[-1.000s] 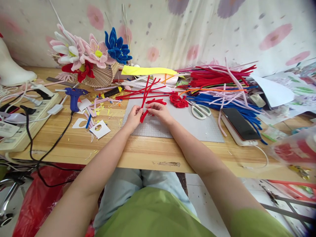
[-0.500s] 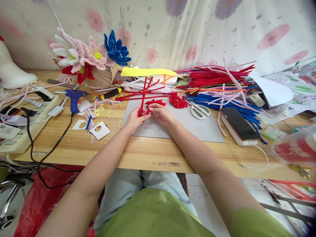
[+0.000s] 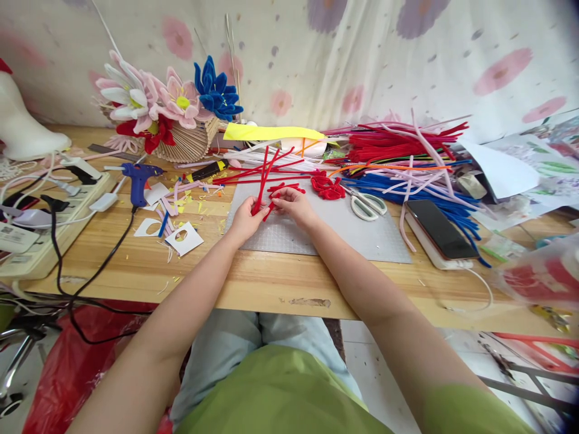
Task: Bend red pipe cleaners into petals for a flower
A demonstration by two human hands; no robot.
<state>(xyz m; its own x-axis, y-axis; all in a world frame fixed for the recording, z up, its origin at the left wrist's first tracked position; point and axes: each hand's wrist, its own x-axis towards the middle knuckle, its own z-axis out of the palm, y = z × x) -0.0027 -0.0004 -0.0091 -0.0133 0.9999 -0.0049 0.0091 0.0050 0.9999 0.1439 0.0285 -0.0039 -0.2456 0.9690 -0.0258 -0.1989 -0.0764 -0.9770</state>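
Red pipe cleaners (image 3: 263,176) stand up out of my left hand (image 3: 246,218), whose fingers are closed around their lower part. My right hand (image 3: 293,205) pinches the short lower end of the same red pipe cleaners, close beside the left. Both hands hover over the grey cutting mat (image 3: 357,244). Behind the right hand lie short red pieces (image 3: 286,187) on the mat. Further right rest looped red pipe cleaner shapes (image 3: 327,185) and scissors (image 3: 365,205) with pale green and white handles. The fingers partly hide the held ends.
At left are a blue glue gun (image 3: 140,181), cut white cards (image 3: 184,239) and a power strip (image 3: 58,235). Fuzzy flowers (image 3: 176,102) stand at the back. Red pipe cleaner bundles (image 3: 398,144) and blue ones (image 3: 393,184) lie right, near a phone (image 3: 442,229).
Both hands stay in nearly the same place. The lower end of the red pipe cleaners now shows slightly more between my fingers. The whole view has shifted a little.
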